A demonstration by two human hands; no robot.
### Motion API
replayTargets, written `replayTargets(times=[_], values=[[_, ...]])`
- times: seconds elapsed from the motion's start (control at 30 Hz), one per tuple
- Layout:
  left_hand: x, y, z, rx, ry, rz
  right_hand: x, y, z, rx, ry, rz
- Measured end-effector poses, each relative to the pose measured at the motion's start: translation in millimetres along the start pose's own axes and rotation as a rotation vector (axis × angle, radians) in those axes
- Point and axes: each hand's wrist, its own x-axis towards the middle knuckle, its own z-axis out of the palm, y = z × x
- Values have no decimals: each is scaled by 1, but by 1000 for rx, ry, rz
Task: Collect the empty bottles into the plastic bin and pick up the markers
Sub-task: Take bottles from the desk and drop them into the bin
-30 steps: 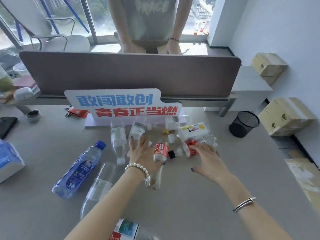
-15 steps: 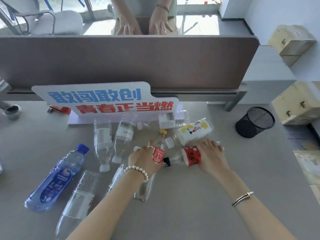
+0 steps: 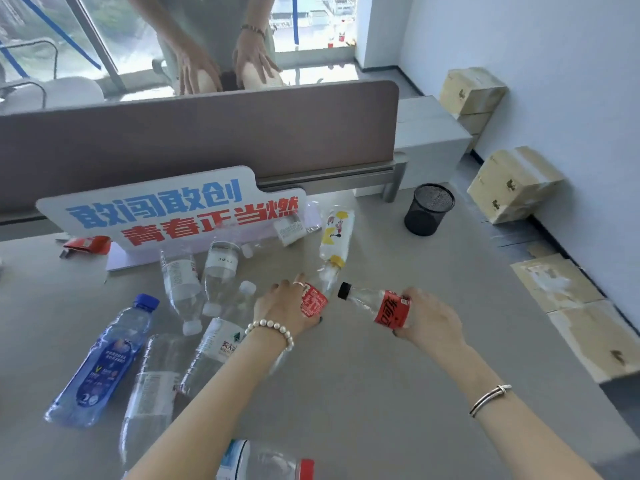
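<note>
Several empty plastic bottles lie on the grey desk [image 3: 363,393]. My right hand [image 3: 427,318] grips a clear bottle with a red label and black cap [image 3: 379,304], lifted a little off the desk, cap pointing left. My left hand [image 3: 284,311] is closed on another red-labelled bottle [image 3: 313,301] that lies on the desk. A blue bottle [image 3: 104,362] lies at the left, clear ones [image 3: 180,282] in the middle, a yellow-capped white one [image 3: 334,237] behind. No plastic bin or markers are visible.
A white sign with blue and red characters [image 3: 166,209] stands before a brown divider [image 3: 207,133]. A black mesh cup [image 3: 429,209] sits at the desk's right rear. Cardboard boxes [image 3: 512,185] stand by the wall. A person [image 3: 221,60] stands behind the divider.
My right hand has closed on the black-capped red-label bottle and lifted it rightwards. My left hand stays on the other red-label bottle. The view has shifted left.
</note>
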Motion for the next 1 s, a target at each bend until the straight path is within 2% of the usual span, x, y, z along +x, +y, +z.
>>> replayTargets(times=[0.3, 0.73, 1.0], values=[[-88, 52, -8, -24, 60, 321, -149, 41, -19, 239, 142, 235], [-231, 194, 61, 18, -81, 861, -401, 154, 2, 244, 306, 673], [-292, 278, 106, 82, -149, 1069, -494, 218, 19, 286, 309, 903]])
